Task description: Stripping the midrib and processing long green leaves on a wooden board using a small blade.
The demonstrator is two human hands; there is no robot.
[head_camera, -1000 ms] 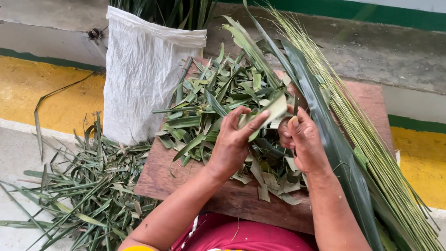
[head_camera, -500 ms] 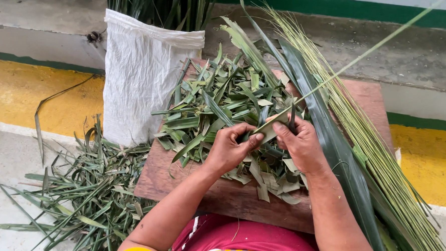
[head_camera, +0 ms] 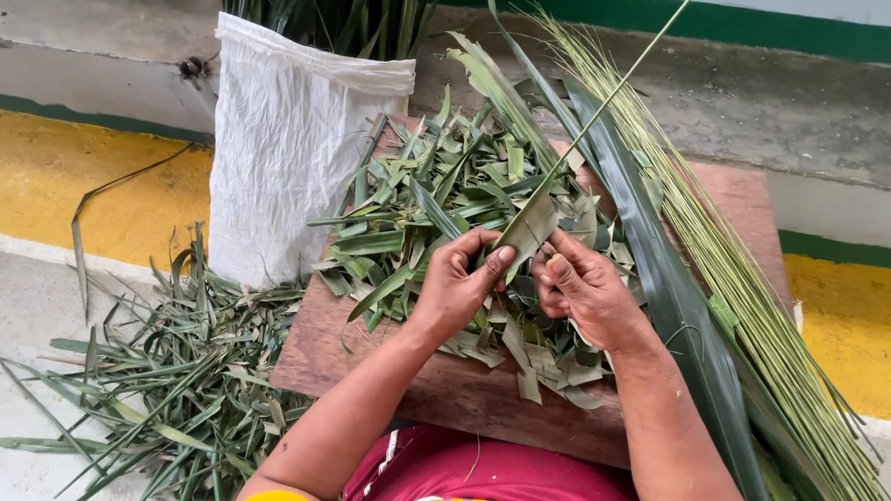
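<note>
My left hand (head_camera: 461,284) and my right hand (head_camera: 584,290) both pinch the lower end of one long green palm leaf strip (head_camera: 539,213). The strip slants up to the right, out past the top of the view. Under my hands lies a heap of cut leaf pieces (head_camera: 438,200) on a brown wooden board (head_camera: 459,391). Long dark green leaves (head_camera: 665,280) and a bundle of thin pale green leaf ribs (head_camera: 754,294) lie along the board's right side, next to my right forearm.
A white woven sack (head_camera: 290,144) with upright green leaves stands left of the board. Discarded leaf strips (head_camera: 159,378) litter the grey floor at lower left. A yellow painted band (head_camera: 68,174) and a concrete step run across behind.
Both hands have picked one long leaf strip out of the heap and raised it. Its free end has swung upward and to the right.
</note>
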